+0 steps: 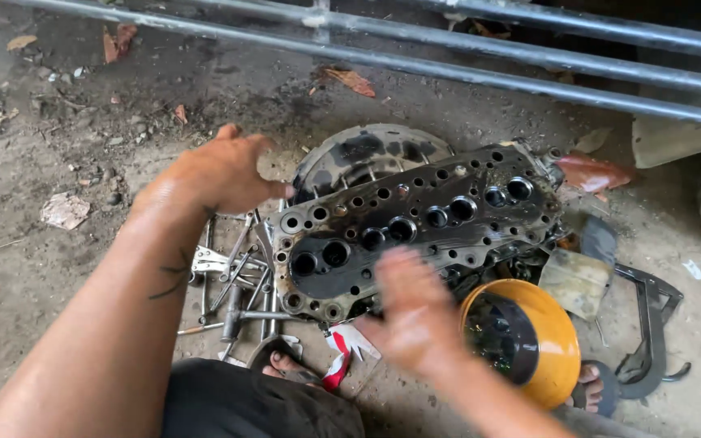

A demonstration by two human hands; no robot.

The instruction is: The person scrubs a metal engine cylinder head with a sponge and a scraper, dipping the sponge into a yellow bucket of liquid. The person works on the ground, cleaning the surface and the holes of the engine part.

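Note:
A dark, oily engine cylinder head with several round ports lies on the dirt ground, its flat face up. My left hand hovers at its far-left end, fingers loosely curled, holding nothing. My right hand is blurred, palm open over the near edge of the cylinder head, also holding nothing. An orange bowl with dark liquid inside sits just right of my right hand.
A pile of metal wrenches and tools lies left of the head. A round metal disc sits behind it. Steel bars run across the top. A black clamp lies at the right. My sandalled feet are near.

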